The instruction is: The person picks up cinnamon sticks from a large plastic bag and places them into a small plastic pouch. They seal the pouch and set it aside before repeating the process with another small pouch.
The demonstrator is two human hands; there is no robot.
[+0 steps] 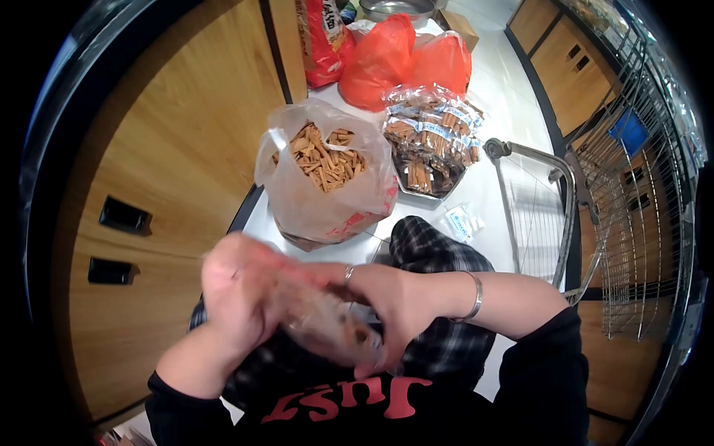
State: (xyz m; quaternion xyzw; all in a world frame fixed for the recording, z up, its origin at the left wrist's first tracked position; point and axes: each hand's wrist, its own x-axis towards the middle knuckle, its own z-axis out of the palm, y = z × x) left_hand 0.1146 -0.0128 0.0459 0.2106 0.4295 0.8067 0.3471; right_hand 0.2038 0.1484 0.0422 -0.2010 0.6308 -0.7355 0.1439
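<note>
My left hand and my right hand meet close in front of my chest, both gripping a small clear plastic bag with brown sticks inside; the bag is blurred. My right hand wears a ring and a silver bracelet. Beyond my hands on the floor stands a large open plastic bag of loose brown sticks. Right of it a tray is piled with several filled, labelled small packets.
Wooden cabinet doors rise on the left. Red plastic bags and a red printed sack sit at the back. A wire shopping cart stands on the right. Small white labels lie on the floor near my checked trouser knee.
</note>
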